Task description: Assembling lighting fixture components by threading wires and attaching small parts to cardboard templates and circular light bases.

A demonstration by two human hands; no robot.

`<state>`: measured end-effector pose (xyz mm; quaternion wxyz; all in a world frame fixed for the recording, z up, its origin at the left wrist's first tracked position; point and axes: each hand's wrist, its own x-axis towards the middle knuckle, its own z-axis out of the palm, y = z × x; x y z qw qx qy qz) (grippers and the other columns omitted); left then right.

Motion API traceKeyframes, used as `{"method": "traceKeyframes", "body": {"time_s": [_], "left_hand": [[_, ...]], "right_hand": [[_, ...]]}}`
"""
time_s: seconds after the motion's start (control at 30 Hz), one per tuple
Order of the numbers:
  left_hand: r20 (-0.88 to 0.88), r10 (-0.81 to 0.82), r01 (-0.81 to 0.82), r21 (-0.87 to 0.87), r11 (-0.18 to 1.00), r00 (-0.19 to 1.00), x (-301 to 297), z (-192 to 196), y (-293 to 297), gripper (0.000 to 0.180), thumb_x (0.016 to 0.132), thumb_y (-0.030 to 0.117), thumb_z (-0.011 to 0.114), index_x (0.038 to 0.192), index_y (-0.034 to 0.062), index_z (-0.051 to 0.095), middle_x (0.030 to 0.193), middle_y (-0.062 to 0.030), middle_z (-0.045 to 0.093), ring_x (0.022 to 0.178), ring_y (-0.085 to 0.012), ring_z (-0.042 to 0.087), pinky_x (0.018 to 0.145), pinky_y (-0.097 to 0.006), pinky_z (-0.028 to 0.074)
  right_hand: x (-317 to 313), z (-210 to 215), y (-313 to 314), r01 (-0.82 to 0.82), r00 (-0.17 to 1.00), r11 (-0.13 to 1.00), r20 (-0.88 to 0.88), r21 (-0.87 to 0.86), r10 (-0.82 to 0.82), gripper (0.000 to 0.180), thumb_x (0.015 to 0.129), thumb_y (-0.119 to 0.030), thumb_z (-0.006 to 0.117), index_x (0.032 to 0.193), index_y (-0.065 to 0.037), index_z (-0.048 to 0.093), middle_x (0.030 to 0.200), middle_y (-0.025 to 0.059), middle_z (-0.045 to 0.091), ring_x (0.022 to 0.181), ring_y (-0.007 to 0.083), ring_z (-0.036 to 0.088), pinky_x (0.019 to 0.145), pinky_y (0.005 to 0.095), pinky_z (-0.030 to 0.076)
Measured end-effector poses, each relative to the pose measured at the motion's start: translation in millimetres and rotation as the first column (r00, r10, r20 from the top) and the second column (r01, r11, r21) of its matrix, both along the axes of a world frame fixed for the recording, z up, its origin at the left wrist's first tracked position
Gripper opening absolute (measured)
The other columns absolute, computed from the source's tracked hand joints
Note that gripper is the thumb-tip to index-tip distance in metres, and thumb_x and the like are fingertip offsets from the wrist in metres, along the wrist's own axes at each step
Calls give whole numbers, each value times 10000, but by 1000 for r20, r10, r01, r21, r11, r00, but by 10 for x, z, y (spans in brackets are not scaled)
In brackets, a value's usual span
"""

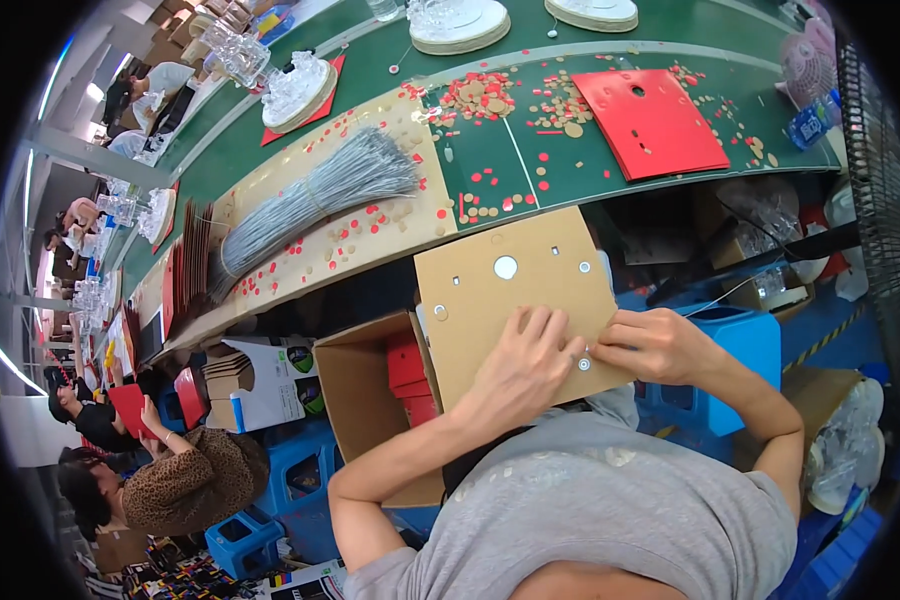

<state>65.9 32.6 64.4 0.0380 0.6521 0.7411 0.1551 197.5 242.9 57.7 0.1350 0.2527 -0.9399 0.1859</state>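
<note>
A brown cardboard sheet point(515, 310) lies tilted across my lap. It has a large round hole, small slots and pale ring-shaped pieces near its corners. My left hand point(530, 360) lies over the sheet's lower middle with bent fingers, holding it, its thumb and forefinger near the right edge. At that edge my right hand point(655, 345) pinches its fingertips together, just above a pale ring point(584, 365); what is in the pinch is too small to make out. A thin pale strand point(725, 298) shows beyond my right hand; I cannot tell whether it is held.
On the green workbench point(610, 210) lie a bundle of silver wires point(315, 200), red sheets point(650, 125) and scattered red and brown cutouts point(480, 95). A cardboard box point(370, 385) stands left of my lap, a blue stool point(715, 370) right. People sit further left, one holding a red sheet.
</note>
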Motion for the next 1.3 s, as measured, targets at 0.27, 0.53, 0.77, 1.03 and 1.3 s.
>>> {"method": "traceKeyframes", "body": {"time_s": [0.27, 0.53, 0.77, 1.03, 1.3], "left_hand": [[-93, -187, 195, 80, 978, 978, -2, -141, 21, 214, 791, 154, 641, 952, 14, 629, 1031, -149, 579, 1058, -311, 575, 966, -453, 465], [227, -109, 87, 105, 991, 968, -418, -44, -513, 225, 629, -1, 678, 841, -15, 604, 1012, -155, 566, 1118, -362, 586, 972, -488, 532], [412, -23, -127, 331, 935, 911, -229, -324, -611, 114, 736, -23, 688, 769, -30, 579, 1065, -185, 590, 1132, -431, 585, 1102, -613, 379], [991, 88, -674, 3, 739, 101, 105, -570, -857, 829, 794, 47, 655, 1555, 31, 325, 1567, -213, 343, 1475, -351, 339, 1220, -452, 254], [981, 186, -647, -110, 755, 49, 76, -425, -752, 866, 828, 34, 631, 1598, 46, 234, 1575, -197, 335, 1433, -310, 397, 1190, -406, 322]], "right_hand": [[128, -11, -401, 269, 934, 953, 280, -138, -223, 927, 727, -411, 851, 1428, 81, 497, 1517, 231, 487, 1447, 366, 439, 1213, 512, 320], [88, 59, -99, 237, 922, 968, 334, -87, -195, 854, 680, -329, 882, 1412, -20, 571, 1497, 158, 533, 1417, 302, 483, 1173, 521, 365], [-250, -161, -712, 124, 973, 920, 229, -372, -38, 388, 763, -47, 747, 1152, -53, 748, 949, 77, 686, 872, 233, 674, 764, 367, 546], [-341, -195, -838, 201, 978, 891, 129, -408, -162, 347, 694, -1, 754, 1036, -53, 781, 848, 49, 656, 768, 197, 662, 636, 307, 552], [-384, -75, -790, 96, 984, 950, 173, -298, -45, 351, 700, -30, 768, 1048, -69, 792, 831, 44, 633, 717, 161, 629, 598, 285, 551]]}}
